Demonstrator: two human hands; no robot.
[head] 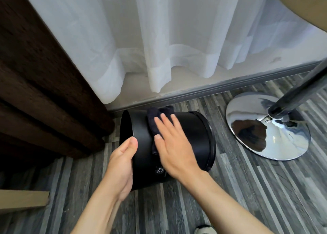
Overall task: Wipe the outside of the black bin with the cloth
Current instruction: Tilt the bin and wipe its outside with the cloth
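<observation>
The black bin [192, 138] lies tipped on its side on the floor, its open mouth facing left. My left hand [120, 164] grips the rim at the mouth, thumb on the outer wall. A dark cloth [154, 120] is draped over the top of the bin's side. My right hand [171, 145] lies flat on the cloth with fingers spread, pressing it against the wall. Part of the cloth is hidden under the palm. A small pale logo [160, 171] shows on the wall below my right wrist.
A chrome round stand base [247, 132] with a pole stands on the striped grey floor to the right. White sheer curtains [159, 39] hang behind, a dark brown curtain [35, 74] at left. A grey skirting [212, 90] runs behind the bin. A shoe tip [203, 229] shows at the bottom.
</observation>
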